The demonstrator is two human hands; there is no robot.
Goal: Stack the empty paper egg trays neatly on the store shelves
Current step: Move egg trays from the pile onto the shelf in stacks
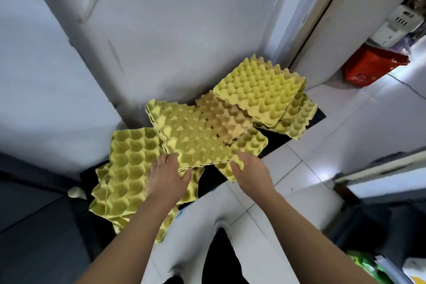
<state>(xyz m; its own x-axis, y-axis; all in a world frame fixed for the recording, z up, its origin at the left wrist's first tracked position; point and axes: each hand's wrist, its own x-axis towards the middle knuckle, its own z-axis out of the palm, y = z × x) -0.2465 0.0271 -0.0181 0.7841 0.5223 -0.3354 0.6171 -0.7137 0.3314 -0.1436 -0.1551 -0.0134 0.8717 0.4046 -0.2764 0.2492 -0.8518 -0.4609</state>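
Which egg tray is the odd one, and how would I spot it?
Look at the foot of the big white wall, where yellow egg trays lie scattered on a dark mat. In the middle of the pile, just left of the tall yellow stack, sits one tray. It alone is brownish-tan, not yellow.

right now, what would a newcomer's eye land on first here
The bright yellow egg trays lie in untidy, overlapping heaps on a dark surface at the centre, and one brown tray stands out among them. Next come the left hand and right hand, each gripping the near edge of the middle tray. A red basket sits at the upper right.
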